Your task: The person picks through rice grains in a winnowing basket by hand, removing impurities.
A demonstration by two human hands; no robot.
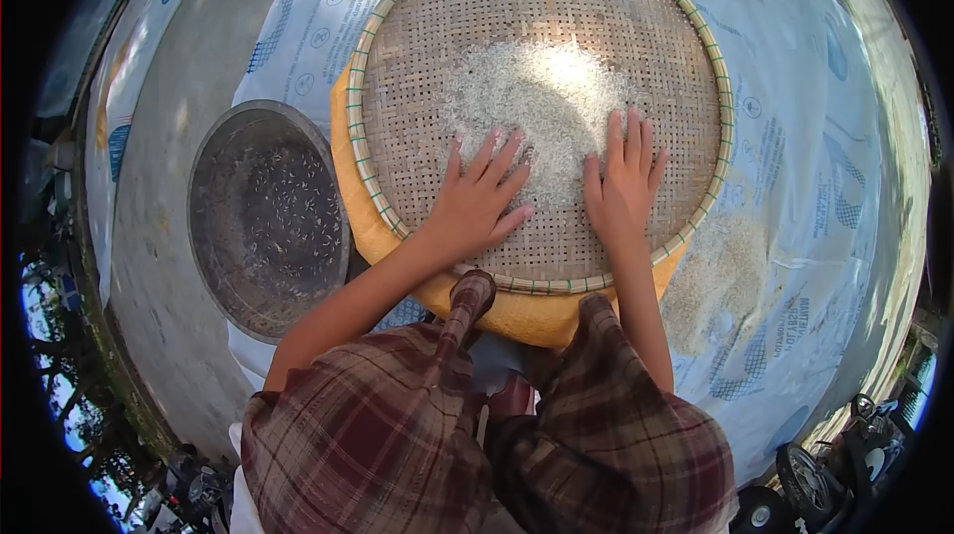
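A round woven bamboo tray [407, 87] with a green-stitched rim lies in front of me, on top of a yellow-orange basin [363, 211]. White rice grains [527, 87] are spread in a heap over the tray's middle. My left hand [482, 191] rests palm down at the heap's near left edge, fingers spread, fingertips touching the grains. On the heap's right side my right hand [624, 181] lies flat, fingers stretched forward and a little apart. Neither hand grips anything.
A dark grey bowl [268, 201] with scattered grains inside stands on the left. Under the basin spreads a printed white-blue sheet [785, 137], with a patch of spilled grains or husks [720, 271] at right. Motorbike parts [805, 484] show at lower right.
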